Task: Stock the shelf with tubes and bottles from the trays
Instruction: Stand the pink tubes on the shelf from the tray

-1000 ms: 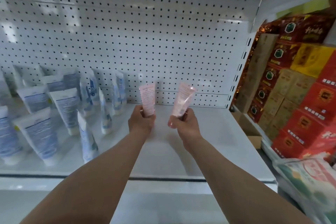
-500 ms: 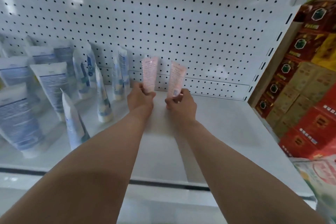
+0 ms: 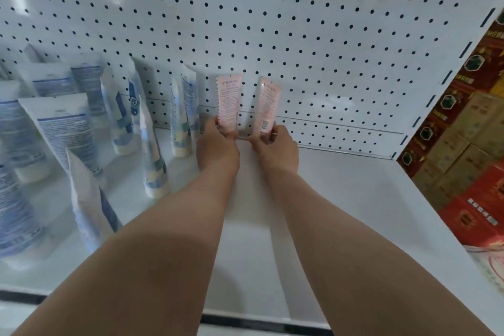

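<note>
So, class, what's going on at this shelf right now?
A person is stocking a white shelf. The left hand grips one pink tube and the right hand grips another pink tube, both upright at the back of the shelf by the pegboard. Blue and white tubes already stand in rows to the left. Red and brown boxes are stacked on the right.

We record two forearms, bare from the near edge of view to the wrists, no sleeve showing. Left hand [image 3: 216,148] and right hand [image 3: 276,148]: bare. The fingers [image 3: 268,136] are mostly hidden; no rings or gloves visible.
</note>
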